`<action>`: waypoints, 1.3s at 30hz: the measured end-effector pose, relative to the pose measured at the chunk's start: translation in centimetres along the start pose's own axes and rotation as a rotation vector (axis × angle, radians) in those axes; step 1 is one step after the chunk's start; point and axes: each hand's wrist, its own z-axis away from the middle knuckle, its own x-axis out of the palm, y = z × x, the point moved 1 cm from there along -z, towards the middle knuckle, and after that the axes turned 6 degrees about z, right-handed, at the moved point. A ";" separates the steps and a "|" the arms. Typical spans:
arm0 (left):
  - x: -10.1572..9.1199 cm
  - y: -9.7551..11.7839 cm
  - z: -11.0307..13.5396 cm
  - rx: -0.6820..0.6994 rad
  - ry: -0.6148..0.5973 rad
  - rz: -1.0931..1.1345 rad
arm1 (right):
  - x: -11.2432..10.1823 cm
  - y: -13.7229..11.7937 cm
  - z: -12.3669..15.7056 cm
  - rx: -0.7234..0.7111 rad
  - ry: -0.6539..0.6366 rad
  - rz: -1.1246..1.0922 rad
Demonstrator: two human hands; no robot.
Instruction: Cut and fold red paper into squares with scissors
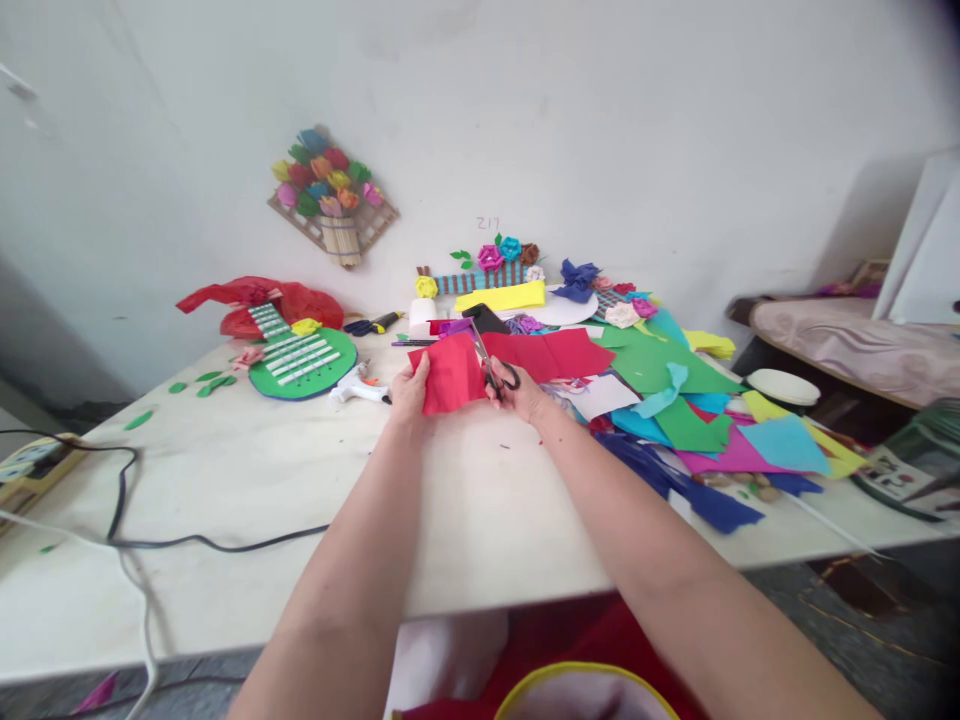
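Note:
My left hand (409, 388) pinches the left edge of a red sheet of paper (451, 374) and holds it up over the white table (247, 500). My right hand (523, 394) grips black-handled scissors (491, 368), with the blades running up into the right side of that red sheet. Both arms reach forward from the table's near edge. A second red sheet (555, 354) lies flat just behind my right hand.
A heap of coloured paper sheets (697, 420) covers the right side of the table. A green disc with white strips (304, 358), a glue gun (358, 388), a red plastic bag (259, 300) and paper flowers (499, 262) sit farther back. A black cable (150, 540) crosses the left side.

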 end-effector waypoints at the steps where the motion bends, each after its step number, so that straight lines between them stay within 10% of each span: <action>1: -0.1 0.0 -0.1 0.001 -0.006 0.015 | 0.0 0.1 0.0 -0.010 -0.007 -0.003; 39: 0.6 0.4 1.0 -0.115 -0.041 -0.012 | 0.1 -0.3 -1.1 -0.110 0.304 0.174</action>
